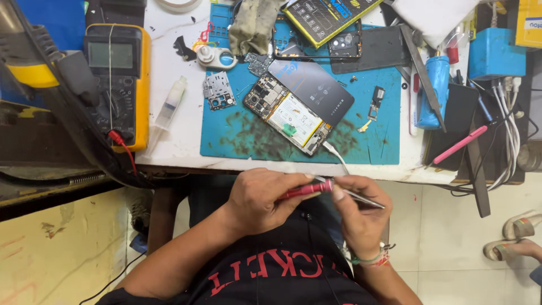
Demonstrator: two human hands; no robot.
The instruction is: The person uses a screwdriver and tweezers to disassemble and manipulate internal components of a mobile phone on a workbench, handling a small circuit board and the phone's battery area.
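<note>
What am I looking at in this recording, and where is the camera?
The camera sits on a person's head and looks down at a repair bench. The left hand grips a red screwdriver; the right hand holds metal tweezers and touches the screwdriver's tip. On the blue mat lies an opened phone with a white cable plugged in. A yellow meter stands to the left, beside a syringe.

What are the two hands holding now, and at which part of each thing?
The left hand grips a red-handled screwdriver around its handle. The right hand holds metal tweezers near their middle, and its fingertips touch the screwdriver's front end.
</note>
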